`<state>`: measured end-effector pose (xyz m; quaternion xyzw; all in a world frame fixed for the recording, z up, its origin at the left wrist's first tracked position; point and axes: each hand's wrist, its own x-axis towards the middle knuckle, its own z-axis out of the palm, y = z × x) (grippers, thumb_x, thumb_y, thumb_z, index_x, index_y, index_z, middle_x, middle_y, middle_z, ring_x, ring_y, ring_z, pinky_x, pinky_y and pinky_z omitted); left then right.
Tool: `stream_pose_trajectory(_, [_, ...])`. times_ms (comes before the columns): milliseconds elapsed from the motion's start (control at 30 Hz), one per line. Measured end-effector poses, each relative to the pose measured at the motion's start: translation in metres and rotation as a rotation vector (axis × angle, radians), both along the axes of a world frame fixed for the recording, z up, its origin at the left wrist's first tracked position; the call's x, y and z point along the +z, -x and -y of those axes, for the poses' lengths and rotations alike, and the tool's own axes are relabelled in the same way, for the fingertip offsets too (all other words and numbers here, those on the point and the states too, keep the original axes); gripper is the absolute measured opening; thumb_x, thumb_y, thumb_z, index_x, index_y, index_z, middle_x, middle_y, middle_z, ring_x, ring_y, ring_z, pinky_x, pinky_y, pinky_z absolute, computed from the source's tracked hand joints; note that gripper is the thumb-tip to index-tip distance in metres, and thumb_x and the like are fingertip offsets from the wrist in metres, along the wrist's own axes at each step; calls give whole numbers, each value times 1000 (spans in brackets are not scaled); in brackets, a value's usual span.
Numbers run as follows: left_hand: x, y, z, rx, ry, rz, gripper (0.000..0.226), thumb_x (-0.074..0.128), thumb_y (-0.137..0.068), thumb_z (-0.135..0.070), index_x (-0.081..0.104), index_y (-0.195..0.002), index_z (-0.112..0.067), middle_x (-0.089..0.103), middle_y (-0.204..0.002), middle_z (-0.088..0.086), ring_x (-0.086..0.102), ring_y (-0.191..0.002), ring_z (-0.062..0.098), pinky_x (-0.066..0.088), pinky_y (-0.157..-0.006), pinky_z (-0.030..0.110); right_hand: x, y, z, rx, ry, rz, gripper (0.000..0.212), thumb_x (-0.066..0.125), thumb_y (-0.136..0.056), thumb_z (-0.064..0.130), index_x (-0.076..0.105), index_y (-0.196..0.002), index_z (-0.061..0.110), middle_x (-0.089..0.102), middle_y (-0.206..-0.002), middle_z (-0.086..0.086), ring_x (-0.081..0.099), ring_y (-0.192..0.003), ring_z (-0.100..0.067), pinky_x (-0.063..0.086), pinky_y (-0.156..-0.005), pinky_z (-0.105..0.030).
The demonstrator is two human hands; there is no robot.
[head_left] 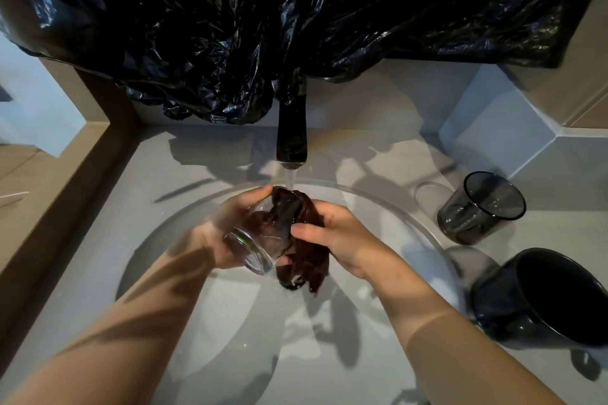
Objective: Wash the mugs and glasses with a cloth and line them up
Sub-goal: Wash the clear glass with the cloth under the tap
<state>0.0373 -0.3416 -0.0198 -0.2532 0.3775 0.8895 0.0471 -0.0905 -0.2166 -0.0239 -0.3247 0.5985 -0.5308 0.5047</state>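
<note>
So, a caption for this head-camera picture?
Left hand holds a glass under the running tap; right hand grips the dark cloth stuffed inside.

Dim indoor scene with patchy, hard light. Sharp shadows streak the basin (230, 322) and counter (98, 223). Glare glints on black plastic (230, 43) and the glass (253, 250). Wide-angle distortion bends the edges; details look soft.
</note>
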Motion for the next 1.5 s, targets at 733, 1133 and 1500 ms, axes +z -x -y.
stream_pose_trajectory(733, [10, 5, -12, 294, 5, 343, 36, 58, -82, -36, 69, -78, -3, 64, -62, 11, 59, -43, 20, 45, -37, 19, -6, -13, 7, 351, -92, -704, 66, 78, -68, 24, 52, -127, 38, 54, -126, 12, 34, -119, 0, 22, -115, -33])
stream_pose_trajectory(1133, [-6, 18, -18, 437, 732, 258, 14, 62, -85, -35, 57, -88, -22, 58, -73, 8, 54, -52, 19, 36, -46, 25, -12, -5, 13, 62, -108, 150, 32, 70, -76, 0, 67, -106, 10, 70, -96, -9, 65, -94, -23, 50, -95, -37])
stream_pose_trajectory(1500, [-8, 20, -2, 338, 461, 406, 43, 45, -93, -53, 61, -103, -14, 64, -86, 9, 61, -60, 18, 40, -55, 27, -7, -16, 22, 229, -227, -817, 29, 64, -84, 16, 63, -113, 16, 67, -111, -9, 60, -103, -26, 47, -86, -30])
